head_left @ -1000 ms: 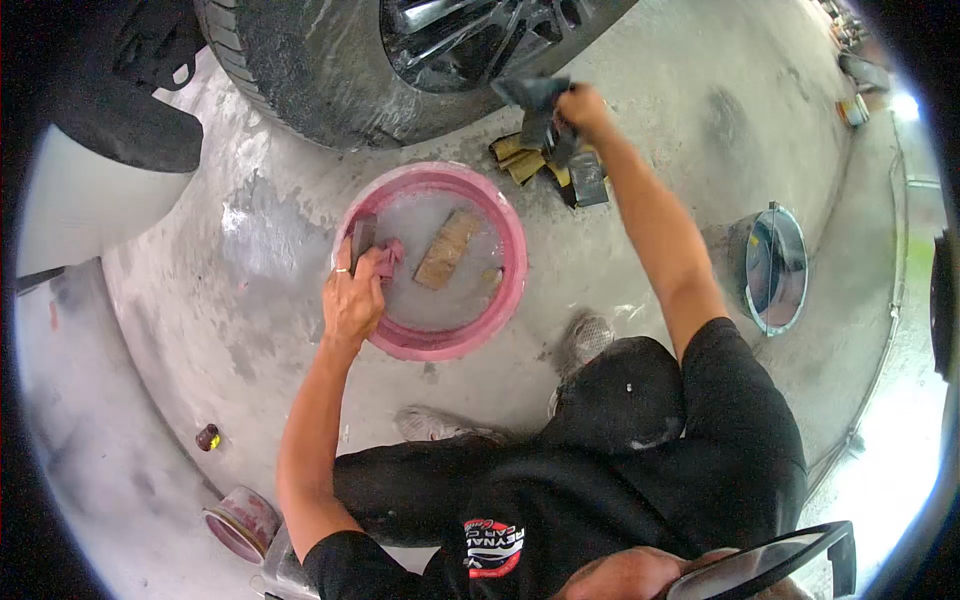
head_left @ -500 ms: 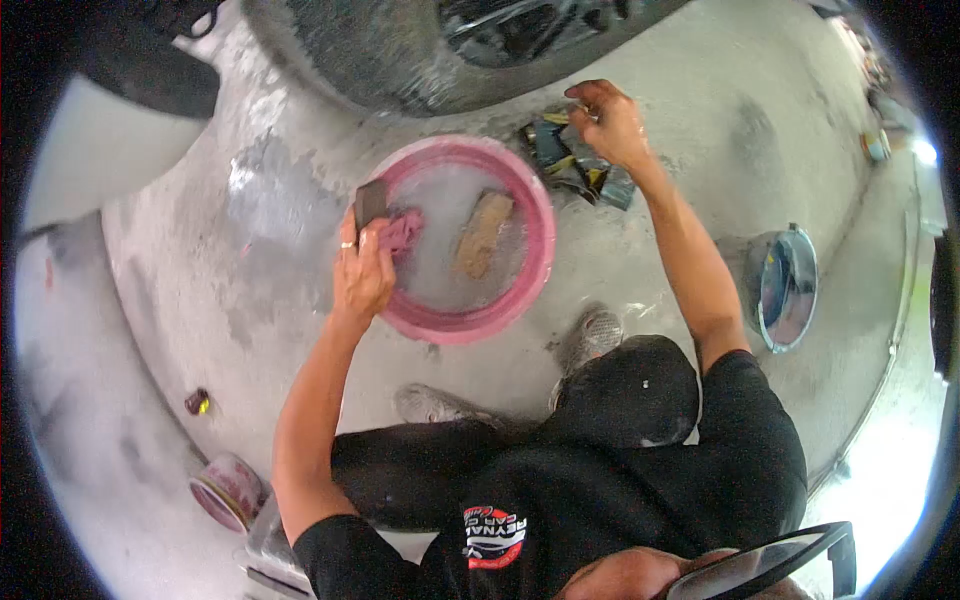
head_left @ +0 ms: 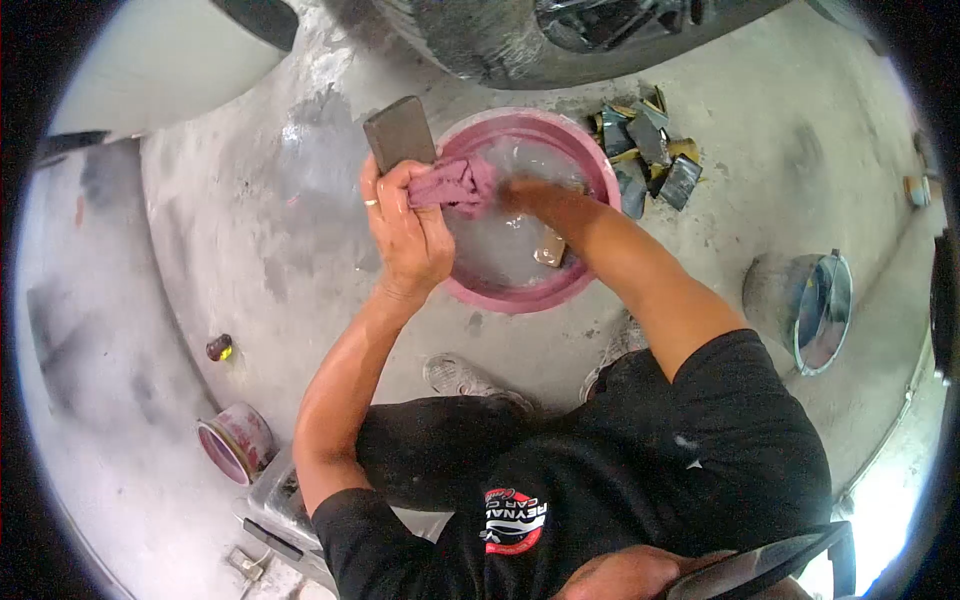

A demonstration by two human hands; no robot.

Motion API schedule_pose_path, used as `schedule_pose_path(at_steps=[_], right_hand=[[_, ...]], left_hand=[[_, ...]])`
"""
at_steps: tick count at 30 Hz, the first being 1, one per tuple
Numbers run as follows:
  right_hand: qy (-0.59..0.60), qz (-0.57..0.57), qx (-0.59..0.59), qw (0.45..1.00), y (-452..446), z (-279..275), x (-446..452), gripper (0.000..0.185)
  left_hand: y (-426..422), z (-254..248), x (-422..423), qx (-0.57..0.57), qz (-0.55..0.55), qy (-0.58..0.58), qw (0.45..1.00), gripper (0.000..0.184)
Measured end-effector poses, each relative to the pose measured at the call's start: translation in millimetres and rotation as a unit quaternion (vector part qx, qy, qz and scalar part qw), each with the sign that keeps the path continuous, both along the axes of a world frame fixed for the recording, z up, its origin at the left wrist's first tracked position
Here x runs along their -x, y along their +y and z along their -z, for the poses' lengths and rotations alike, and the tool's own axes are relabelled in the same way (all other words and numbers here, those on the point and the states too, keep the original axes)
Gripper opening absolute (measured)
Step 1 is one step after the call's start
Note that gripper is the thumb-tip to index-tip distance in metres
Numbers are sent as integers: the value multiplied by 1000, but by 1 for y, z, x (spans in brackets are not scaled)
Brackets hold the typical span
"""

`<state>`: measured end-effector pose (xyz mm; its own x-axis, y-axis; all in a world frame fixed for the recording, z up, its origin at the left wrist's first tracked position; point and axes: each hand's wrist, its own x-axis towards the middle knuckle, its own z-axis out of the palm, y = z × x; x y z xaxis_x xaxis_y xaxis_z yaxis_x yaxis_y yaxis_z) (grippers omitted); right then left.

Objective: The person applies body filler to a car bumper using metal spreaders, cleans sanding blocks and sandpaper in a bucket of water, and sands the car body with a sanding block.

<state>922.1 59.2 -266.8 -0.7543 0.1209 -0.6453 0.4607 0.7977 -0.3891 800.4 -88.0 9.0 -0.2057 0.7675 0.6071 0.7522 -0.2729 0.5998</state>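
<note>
My left hand (head_left: 412, 240) is closed around a flat grey-brown sanding block (head_left: 400, 136) and a wet, bunched pink cloth (head_left: 450, 187), at the left rim of a round pink basin (head_left: 608, 172). Cloudy water fills the basin. My right hand (head_left: 522, 196) reaches down into it beside the cloth, its fingers smeared by motion and partly under water. A tan block (head_left: 549, 247) lies in the water beneath my right forearm, partly hidden by it.
Behind the basin at right lies a pile of dark sandpaper pieces (head_left: 650, 145) on the concrete floor. A car tyre (head_left: 470, 50) stands beyond. A bucket (head_left: 800, 310) is at right, a stained pot (head_left: 236, 443) at lower left, with a small dark object (head_left: 219, 347) above it.
My right hand has left the sandpaper pile and dipped into the basin. My left hand, still holding the block and cloth, has risen slightly. The view has shifted.
</note>
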Motion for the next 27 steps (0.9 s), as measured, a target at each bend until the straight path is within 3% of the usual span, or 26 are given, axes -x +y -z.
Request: schedule_pose_path(at_steps=[4,8,19,27], right_hand=[[-87,18,37,995,-25,27,-18,39],[-135,19,45,990,-36,25,-39,41],[-144,-5,33,989,-49,13,-29,45],[-133,-36,43,989,-54,-6,-12,47]], left_hand=[[-6,-3,10,38,-20,63,997,21],[-6,20,16,43,4,27,999,23],[-12,59,42,97,8,154,983,28],[-11,67,25,144,40,183,972,32]])
